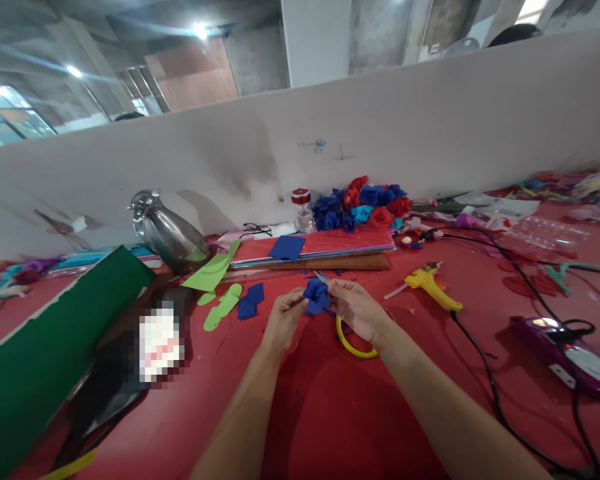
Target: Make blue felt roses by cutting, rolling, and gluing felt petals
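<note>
In the head view, we hold a blue crepe-paper flower (317, 298) between both hands, above the red counter (320, 420). The fingers of our left hand (283, 323) are pinched closed on its left edge; those of our right hand (363, 312) are nearly closed at its right edge. Holding it from opposite sides probably keeps the soft petals steady and spread, its front in sight.

Yellow-handled scissors (353, 349) show just below our right fingers, with a metal tip above the flower; we cannot tell whether they are gripped or lie beneath. That nearness probably keeps them handy, but a loop could catch our wrist.

Right of our fingers lies a yellow glue gun (433, 287), nozzle pointing away, perhaps for safety; its black cord (485, 363) runs beside our right forearm and could snag. Left of them are blue paper pieces (251, 301) and light-green cutouts (223, 307). Beyond, a paper stack (330, 247) and heaped paper flowers (330, 210) limit forward reach.
</note>
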`<state>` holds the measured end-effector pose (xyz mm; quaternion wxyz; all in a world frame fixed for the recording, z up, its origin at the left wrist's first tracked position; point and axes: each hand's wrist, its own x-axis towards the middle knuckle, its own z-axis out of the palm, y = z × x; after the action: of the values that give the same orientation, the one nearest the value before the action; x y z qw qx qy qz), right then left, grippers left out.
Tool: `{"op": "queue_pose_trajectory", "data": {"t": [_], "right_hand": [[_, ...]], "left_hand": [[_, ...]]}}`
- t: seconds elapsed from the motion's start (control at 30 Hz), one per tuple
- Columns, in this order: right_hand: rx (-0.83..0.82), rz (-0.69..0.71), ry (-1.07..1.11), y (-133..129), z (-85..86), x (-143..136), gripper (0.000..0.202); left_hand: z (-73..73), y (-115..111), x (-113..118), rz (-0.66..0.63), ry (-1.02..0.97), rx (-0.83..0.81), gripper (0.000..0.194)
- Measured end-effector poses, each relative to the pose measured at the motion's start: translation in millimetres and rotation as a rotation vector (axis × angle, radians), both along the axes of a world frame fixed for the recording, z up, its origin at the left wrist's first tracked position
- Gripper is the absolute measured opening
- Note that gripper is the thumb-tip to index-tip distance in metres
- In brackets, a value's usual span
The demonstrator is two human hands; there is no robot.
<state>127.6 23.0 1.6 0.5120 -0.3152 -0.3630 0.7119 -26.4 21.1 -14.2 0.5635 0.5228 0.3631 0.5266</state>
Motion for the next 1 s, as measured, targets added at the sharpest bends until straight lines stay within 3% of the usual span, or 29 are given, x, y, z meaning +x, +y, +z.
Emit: {"op": "queue_pose_trajectory", "data": {"t": [0.1,0.43,0.67,1.0], "right_hand": [[-0.032,0.052,0.062,0.0,-2.8,-1.3,0.035],[-0.005,-0.023,0.061,-0.5,2.6,2.0,0.032],[0.008,0.025,0.094,-0.8,-0.4,-1.1,0.034],[0.056,-0.080,0.052,-1.3,5.7,2.0,0.027]], "left_hand": [[-1.8,-0.1,1.2,-0.002,-0.061,-0.056,0.027],[-0.6,-0.1,5.1,0.052,-0.125,-0.088,0.029],[1.0,-2.5,10.5,0.036,-0.247,-0.167,0.029],[-4.9,0.4,9.9,0.019,-0.226,-0.155,0.027]]}}
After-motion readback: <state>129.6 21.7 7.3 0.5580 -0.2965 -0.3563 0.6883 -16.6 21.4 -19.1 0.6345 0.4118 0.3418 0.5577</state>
